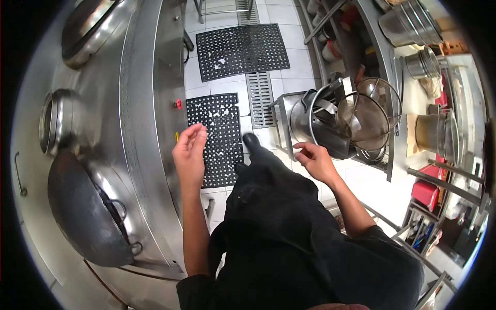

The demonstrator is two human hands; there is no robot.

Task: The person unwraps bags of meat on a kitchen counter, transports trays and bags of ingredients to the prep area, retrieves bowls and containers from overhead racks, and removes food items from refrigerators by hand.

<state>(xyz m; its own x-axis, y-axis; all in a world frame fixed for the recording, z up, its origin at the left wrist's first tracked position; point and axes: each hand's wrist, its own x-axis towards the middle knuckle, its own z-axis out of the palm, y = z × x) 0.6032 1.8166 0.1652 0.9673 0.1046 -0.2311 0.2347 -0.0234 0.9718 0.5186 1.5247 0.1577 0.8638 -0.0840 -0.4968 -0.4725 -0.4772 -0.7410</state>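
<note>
My left hand is raised over the edge of a black perforated floor mat, beside the steel counter front, its fingers loosely curled and nothing in them. To the right, my right hand hangs in the air just below a large metal pot packed with utensils and wire-rimmed strainers. Its fingers are bent and partly apart, holding nothing that shows. Neither hand touches anything.
A large dark wok leans on the steel range at left. A second mat and a floor drain lie ahead. Stacked metal containers stand on the right-hand shelf. A red knob juts from the range.
</note>
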